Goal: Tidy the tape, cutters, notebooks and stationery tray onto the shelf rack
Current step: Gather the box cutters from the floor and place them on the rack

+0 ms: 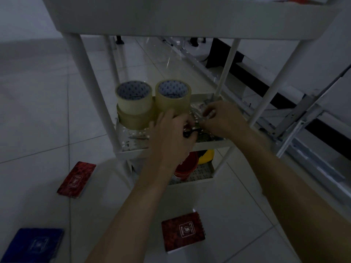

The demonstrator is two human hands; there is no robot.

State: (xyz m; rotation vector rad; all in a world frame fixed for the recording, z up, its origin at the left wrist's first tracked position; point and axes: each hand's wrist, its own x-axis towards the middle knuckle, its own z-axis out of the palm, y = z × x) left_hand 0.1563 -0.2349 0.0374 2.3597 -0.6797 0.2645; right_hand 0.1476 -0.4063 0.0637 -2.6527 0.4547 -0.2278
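Observation:
Both my hands rest on the middle shelf (133, 149) of the white rack. My left hand (171, 137) is curled around a small dark object (190, 132), apparently a cutter, just in front of the tape. My right hand (223, 118) lies beside it with bent fingers touching the same spot; what it grips is hidden. Clear tape rolls stand at the shelf's back: a stack of two (133, 107) on the left and another roll (172, 97) on the right. On the floor lie two red notebooks (77, 179) (183, 231) and a blue notebook (33, 244).
The rack's upper shelf (190, 18) hangs overhead, with white posts (89, 88) at the corners. On the bottom shelf sit a red container (185, 168) and a yellow object (207, 156). Metal rails (296, 118) lie on the tiled floor to the right.

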